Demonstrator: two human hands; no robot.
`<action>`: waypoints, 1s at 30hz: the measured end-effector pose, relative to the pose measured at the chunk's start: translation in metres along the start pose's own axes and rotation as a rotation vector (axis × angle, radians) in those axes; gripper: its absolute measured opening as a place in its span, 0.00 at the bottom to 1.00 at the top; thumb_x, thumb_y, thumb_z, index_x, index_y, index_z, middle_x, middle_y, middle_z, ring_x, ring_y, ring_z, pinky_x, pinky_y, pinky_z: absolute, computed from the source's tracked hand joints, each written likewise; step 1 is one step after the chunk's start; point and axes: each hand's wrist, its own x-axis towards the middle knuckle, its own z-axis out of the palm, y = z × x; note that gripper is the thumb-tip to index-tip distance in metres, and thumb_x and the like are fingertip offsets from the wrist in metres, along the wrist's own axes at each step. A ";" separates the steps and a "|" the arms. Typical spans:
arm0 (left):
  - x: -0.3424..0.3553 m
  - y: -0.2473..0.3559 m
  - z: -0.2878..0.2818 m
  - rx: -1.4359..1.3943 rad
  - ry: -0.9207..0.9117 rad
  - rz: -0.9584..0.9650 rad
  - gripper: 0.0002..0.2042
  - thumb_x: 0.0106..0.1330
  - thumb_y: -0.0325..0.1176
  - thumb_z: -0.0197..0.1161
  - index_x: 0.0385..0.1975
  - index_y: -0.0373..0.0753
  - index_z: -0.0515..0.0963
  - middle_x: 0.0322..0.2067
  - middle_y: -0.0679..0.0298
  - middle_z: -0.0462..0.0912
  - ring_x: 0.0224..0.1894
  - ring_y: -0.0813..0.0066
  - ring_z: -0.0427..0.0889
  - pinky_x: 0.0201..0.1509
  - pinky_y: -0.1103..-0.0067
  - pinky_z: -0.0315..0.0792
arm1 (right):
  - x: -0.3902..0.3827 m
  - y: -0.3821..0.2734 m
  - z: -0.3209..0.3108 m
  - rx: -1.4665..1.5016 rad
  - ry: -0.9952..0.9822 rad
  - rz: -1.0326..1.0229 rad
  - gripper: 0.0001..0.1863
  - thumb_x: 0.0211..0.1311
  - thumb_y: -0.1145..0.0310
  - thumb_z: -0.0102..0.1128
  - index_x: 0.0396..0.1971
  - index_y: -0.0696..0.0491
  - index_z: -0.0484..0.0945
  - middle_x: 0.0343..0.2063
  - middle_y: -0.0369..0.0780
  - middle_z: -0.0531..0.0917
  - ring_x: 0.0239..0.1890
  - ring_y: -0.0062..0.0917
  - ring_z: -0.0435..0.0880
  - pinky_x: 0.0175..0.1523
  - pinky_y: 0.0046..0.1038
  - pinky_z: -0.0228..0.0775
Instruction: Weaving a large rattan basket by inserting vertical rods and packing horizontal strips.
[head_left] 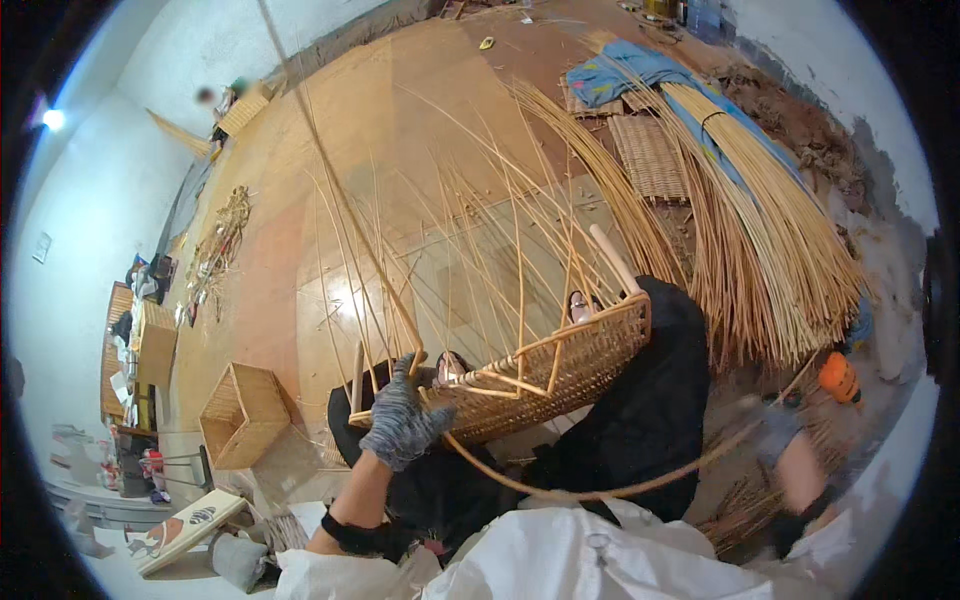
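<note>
A half-woven wicker basket (pixel 590 350) lies tilted across my lap, with long upright rods fanning away from its edge and a thick peg standing at either end. My left hand (pixel 405 425), in a grey knit glove, is closed at the basket's left end, around a wicker rod at the woven edge. From beside that hand a long wicker rod (pixel 590 495) bows toward me and sweeps out to the right. Far out along it is my right hand (pixel 785 440), also gloved and smeared by motion; its fingers cannot be made out.
Large bundles of peeled rods (pixel 740 230) lie at the right, partly over a blue cloth (pixel 635 75) and a woven panel (pixel 650 155). An orange bottle-like thing (pixel 839 378) is near my right hand. A wicker box (pixel 240 415) and a pale board (pixel 185 530) are at the left.
</note>
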 end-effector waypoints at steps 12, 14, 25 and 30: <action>0.002 0.000 -0.020 -0.025 -0.252 0.182 0.39 0.43 0.39 0.67 0.56 0.36 0.55 0.45 0.58 0.71 0.50 0.65 0.70 0.55 0.75 0.62 | -0.011 -0.079 0.102 -1.056 -0.335 -0.615 0.12 0.58 0.68 0.47 0.40 0.50 0.77 0.27 0.39 0.80 0.29 0.27 0.80 0.37 0.25 0.72; 0.003 -0.004 -0.018 -0.039 -0.248 0.178 0.39 0.43 0.39 0.67 0.56 0.37 0.55 0.44 0.58 0.71 0.50 0.66 0.70 0.54 0.75 0.62 | -0.006 -0.071 0.097 -1.113 -0.369 -0.659 0.13 0.57 0.69 0.48 0.42 0.49 0.76 0.30 0.40 0.81 0.31 0.26 0.80 0.38 0.25 0.72; 0.003 -0.011 -0.017 -0.092 -0.187 0.229 0.43 0.42 0.44 0.70 0.57 0.36 0.53 0.47 0.56 0.71 0.51 0.64 0.70 0.55 0.73 0.63 | -0.046 -0.027 -0.041 -0.642 0.191 -0.095 0.10 0.51 0.69 0.54 0.34 0.51 0.80 0.21 0.36 0.80 0.18 0.24 0.75 0.25 0.23 0.68; 0.002 -0.003 -0.017 -0.161 -0.177 0.230 0.37 0.43 0.43 0.70 0.52 0.34 0.60 0.45 0.56 0.72 0.49 0.66 0.71 0.54 0.75 0.63 | -0.050 0.024 -0.081 -0.658 0.209 -0.232 0.11 0.51 0.73 0.53 0.35 0.57 0.78 0.19 0.35 0.77 0.18 0.20 0.73 0.23 0.20 0.66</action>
